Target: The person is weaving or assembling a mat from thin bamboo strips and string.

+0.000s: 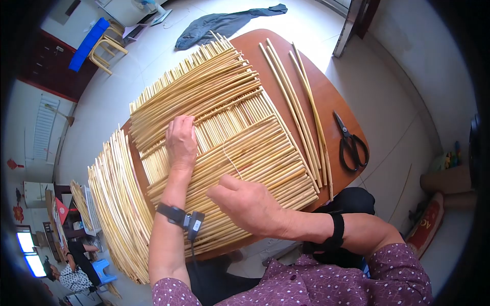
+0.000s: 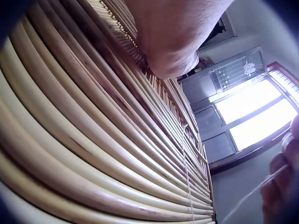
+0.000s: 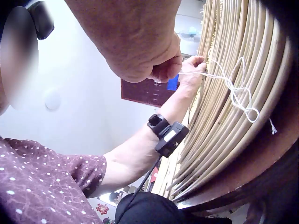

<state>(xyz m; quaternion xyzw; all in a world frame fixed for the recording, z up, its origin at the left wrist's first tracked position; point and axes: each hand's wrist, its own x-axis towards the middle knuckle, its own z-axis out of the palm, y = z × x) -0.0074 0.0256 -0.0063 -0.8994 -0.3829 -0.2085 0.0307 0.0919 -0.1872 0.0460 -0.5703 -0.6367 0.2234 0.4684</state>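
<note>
White string [image 3: 228, 83], one stretch probably hidden within the right of the hands [image 1: 247, 205]

Head camera: above tabletop [image 1: 319, 76], looks forward and down, wide, floor [image 1: 102, 125] around also inside. Left wrist camera: very near above stalks [image 2: 93, 126], looks across them toward bright window [image 2: 259, 105], picture tilted. Right wrist camera: looks across to left hand [image 3: 190, 77] and spotted shirt [image 3: 51, 163]. All three views share stalks, left hand, right hand [image 1: 250, 204].

Left hand [image 1: 181, 143] palm-down, left forearm [image 1: 167, 250] toward 12 o'clock; right hand [image 1: 250, 205], fingers [image 1: 219, 193] curled, right forearm [image 1: 309, 226] toward 10 o'clock.
</note>
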